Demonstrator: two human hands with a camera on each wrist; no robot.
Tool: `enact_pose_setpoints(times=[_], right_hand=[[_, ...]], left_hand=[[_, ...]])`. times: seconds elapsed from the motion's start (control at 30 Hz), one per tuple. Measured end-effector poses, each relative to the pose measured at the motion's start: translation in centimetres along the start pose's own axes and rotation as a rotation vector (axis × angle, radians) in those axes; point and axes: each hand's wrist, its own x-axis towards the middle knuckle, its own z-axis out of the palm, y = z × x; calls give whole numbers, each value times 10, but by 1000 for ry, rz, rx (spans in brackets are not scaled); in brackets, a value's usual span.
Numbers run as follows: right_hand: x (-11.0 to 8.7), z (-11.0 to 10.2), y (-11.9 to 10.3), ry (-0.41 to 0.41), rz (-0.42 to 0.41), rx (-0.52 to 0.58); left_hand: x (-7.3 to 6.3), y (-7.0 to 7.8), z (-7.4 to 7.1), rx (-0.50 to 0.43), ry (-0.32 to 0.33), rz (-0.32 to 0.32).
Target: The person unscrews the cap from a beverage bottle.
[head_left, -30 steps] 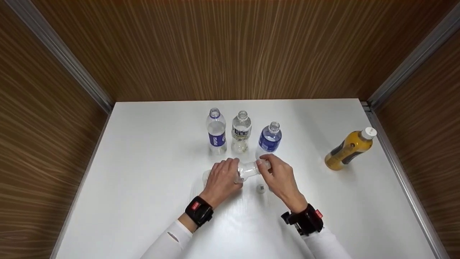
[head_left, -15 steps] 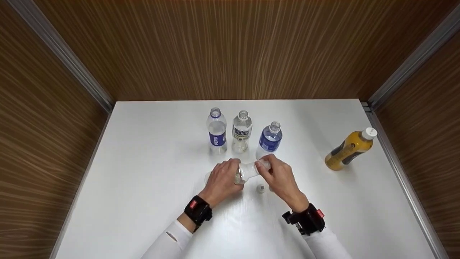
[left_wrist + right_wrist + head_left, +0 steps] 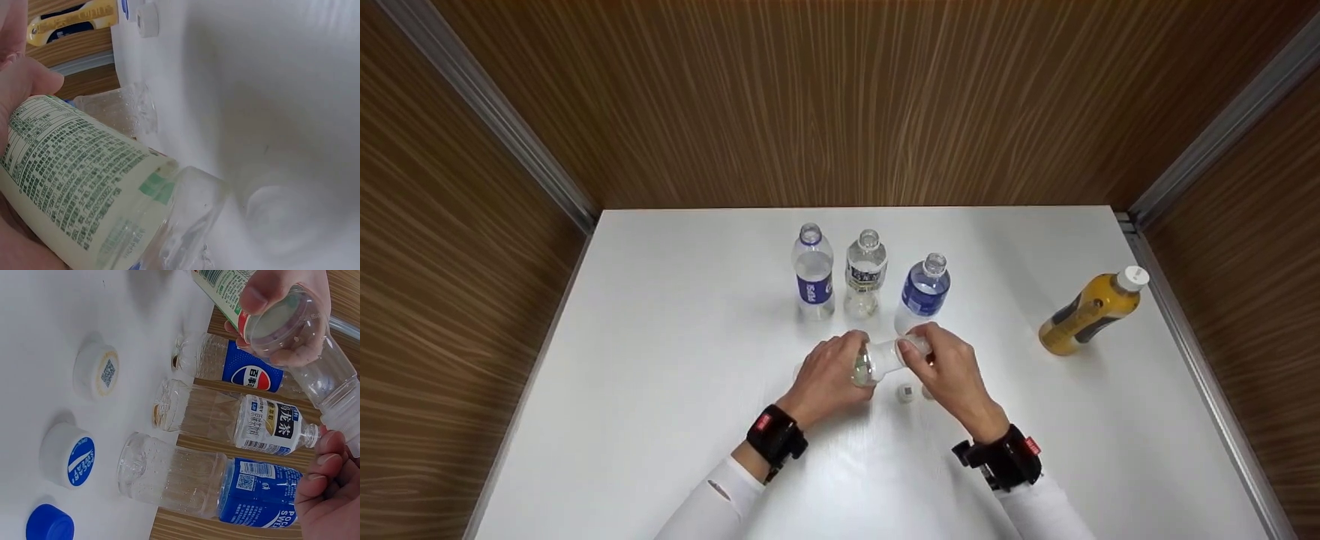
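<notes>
My left hand (image 3: 826,375) grips a clear plastic bottle (image 3: 881,361) round its body, holding it tilted with the neck to the right. Its pale label (image 3: 79,174) with green print fills much of the left wrist view. At the neck end, my right hand (image 3: 949,367) pinches the whitish cap (image 3: 344,413) between thumb and curled fingers. Just beyond the hands stand three uncapped bottles: a Pepsi bottle (image 3: 814,289), an oolong tea bottle (image 3: 865,274) and a blue-labelled Pocari Sweat bottle (image 3: 924,292).
Loose on the white table (image 3: 660,337) lie a white cap with a printed square (image 3: 98,372), a white Pocari Sweat cap (image 3: 66,454) and a blue cap (image 3: 49,523). An orange bottle (image 3: 1087,311) with a white cap stands at the right. Wood-grain panels (image 3: 855,105) enclose the table.
Both hands and the held bottle have shifted slightly right. Less of the bottle's base shows behind the left hand, and more green shows near its shoulder. The standing bottles keep their places.
</notes>
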Motion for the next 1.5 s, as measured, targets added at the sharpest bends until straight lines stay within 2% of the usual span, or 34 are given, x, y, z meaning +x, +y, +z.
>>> enact_pose_setpoints(times=[0.27,0.43,0.5,0.57,0.73,1.0,1.1,1.23,1.5], right_hand=[[0,-4,3,-24,0,-7],[0,-8,6,-64,-107,0],[0,-9,7,-89,-152,5],[2,-10,7,-111,-169,10],[1,-12,7,-136,-123,22],[-2,-11,3,-135,113,-28],[-2,-9,2,-139,184,-32],[-1,-8,0,-124,226,-14],[1,-10,1,-147,168,39]], left_hand=[[3,1,2,-20,-39,1],[1,-1,2,-167,-129,-43],[1,-2,2,-216,-145,-57],[0,-3,2,-220,-143,-57],[0,-2,2,-143,-115,-35],[2,2,4,166,76,52],[2,3,5,241,101,61],[2,3,5,278,97,62],[1,1,4,231,78,56]])
